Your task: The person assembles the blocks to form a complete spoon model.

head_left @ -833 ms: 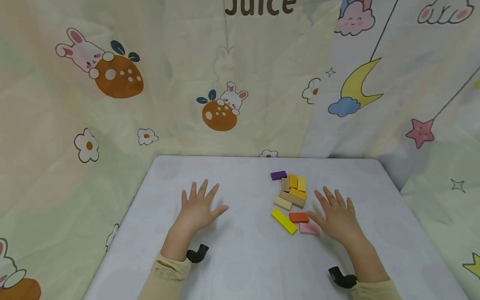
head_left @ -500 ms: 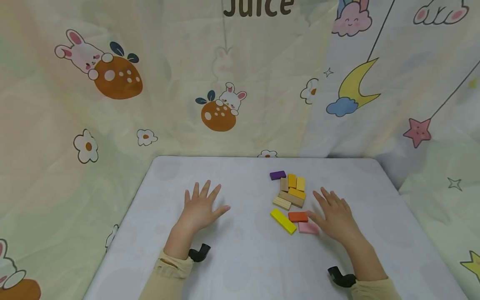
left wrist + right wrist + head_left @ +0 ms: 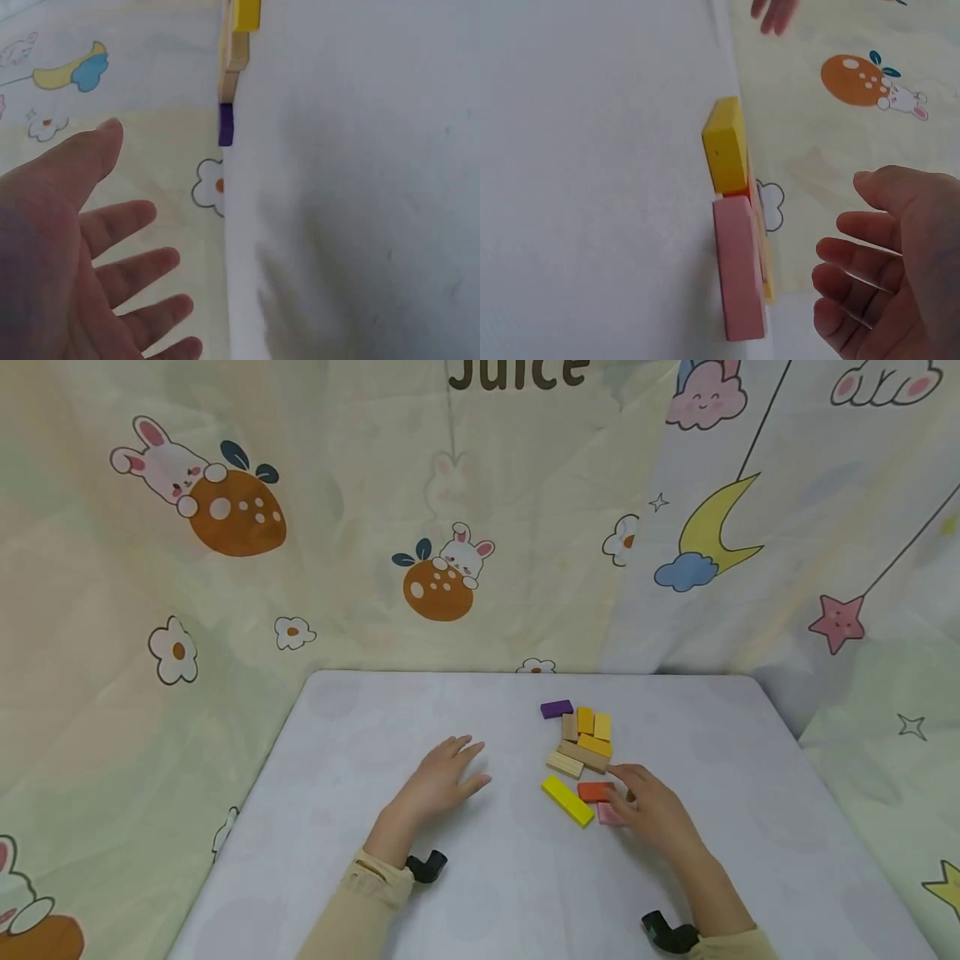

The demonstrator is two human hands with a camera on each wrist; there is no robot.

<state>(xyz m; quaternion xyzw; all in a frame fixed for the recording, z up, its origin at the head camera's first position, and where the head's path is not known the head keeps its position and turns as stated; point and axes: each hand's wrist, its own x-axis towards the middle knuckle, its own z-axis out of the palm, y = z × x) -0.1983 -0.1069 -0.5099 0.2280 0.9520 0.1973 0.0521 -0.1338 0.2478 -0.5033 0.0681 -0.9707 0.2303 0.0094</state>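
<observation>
My right hand point(image 3: 660, 810) hovers at the near right side of a cluster of small wooden blocks, fingers loosely bent with nothing between them. Its thumb and fingertips overlap the ends of the red-orange block point(image 3: 594, 792) and the pink block point(image 3: 608, 815) in the head view. A bright yellow block point(image 3: 567, 802) lies just left of these. In the right wrist view the pink block point(image 3: 740, 270) stands out beside the relaxed fingers. My left hand point(image 3: 438, 781) is held over the table left of the blocks, fingers spread and holding nothing; its thumb point(image 3: 109, 139) points up in the left wrist view.
Behind the near blocks lie a brown plank point(image 3: 584, 756), a pale wooden block point(image 3: 565, 764), several yellow and tan blocks and a purple block point(image 3: 557, 709). They rest on a white table point(image 3: 480, 877), with a printed cloth point(image 3: 360, 527) hanging behind it.
My left hand has moved right toward the blocks and turned. The right hand has shifted slightly left and nearer, its fingers bending over the red-orange and pink blocks. The blocks lie as before.
</observation>
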